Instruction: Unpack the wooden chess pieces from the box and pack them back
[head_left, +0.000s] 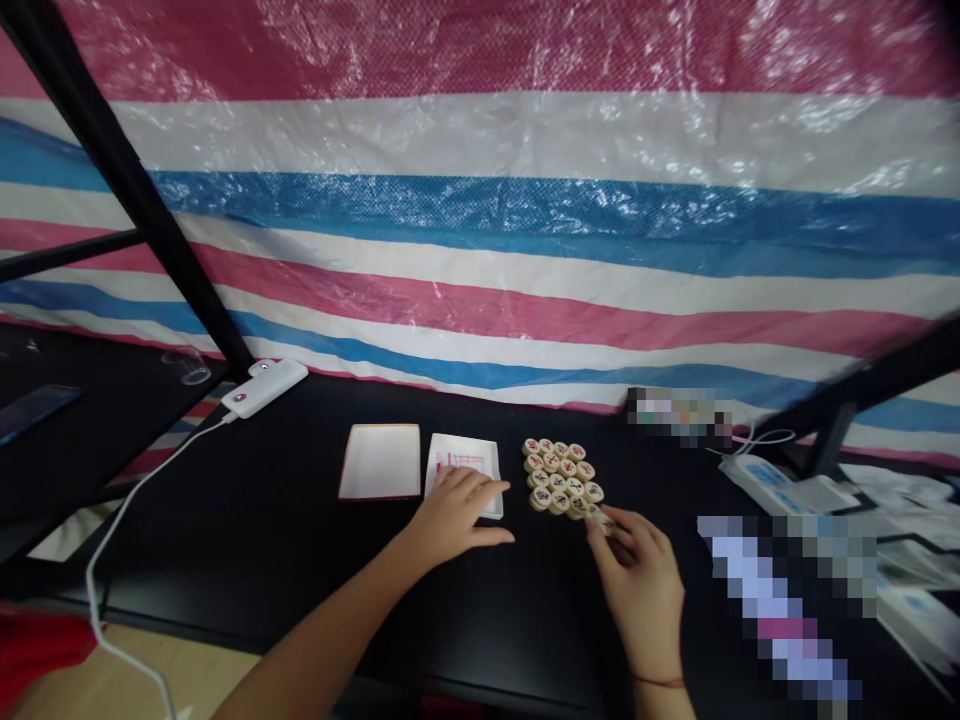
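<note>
Round cream Chinese chess pieces point(559, 466), marked with red and black characters, stand in close rows on the black table. My right hand point(641, 575) is at their near right corner, thumb and fingers pinched on a chess piece point(598, 516) that is partly hidden by the fingertips. To the left, my left hand point(454, 515) rests over a shallow white box point(480, 447) with a red-printed sheet inside, its fingers spread and thumb apart. Beside that box lies a second shallow tray point(382, 462) with a white inside and a dark red edge.
A white power strip point(274, 388) with a cable point(127, 510) lies at the back left. White packets point(780, 490) and blurred-out items are on the right. Behind the black table point(247, 540) hangs a striped plastic sheet point(480, 230), with black metal posts point(161, 235) at the sides.
</note>
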